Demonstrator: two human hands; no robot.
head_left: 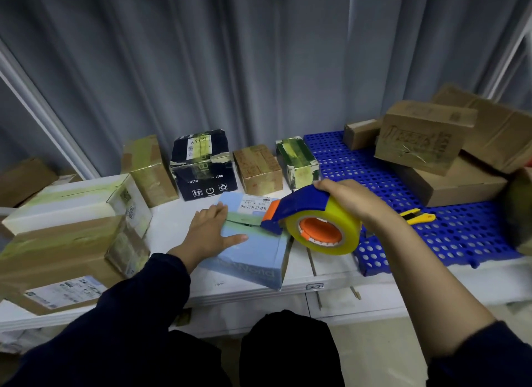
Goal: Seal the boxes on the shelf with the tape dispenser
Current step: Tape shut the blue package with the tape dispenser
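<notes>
A light blue box [253, 257] lies on the white shelf [339, 268] in front of me, with a strip of yellowish tape along its top seam. My left hand [211, 228] presses flat on the box's left part, fingers straight. My right hand [349, 198] grips the blue and orange tape dispenser [302, 211], which carries a yellow tape roll [324, 232]. The dispenser's front end touches the box top at the seam's right end.
Taped boxes line the back: brown [149, 170], dark blue [203, 165], brown [256, 169], green-white [298, 162]. A large white and brown stack [66, 231] stands at left. Brown boxes [431, 156] and a yellow utility knife [417, 215] lie on the blue perforated mat [460, 237].
</notes>
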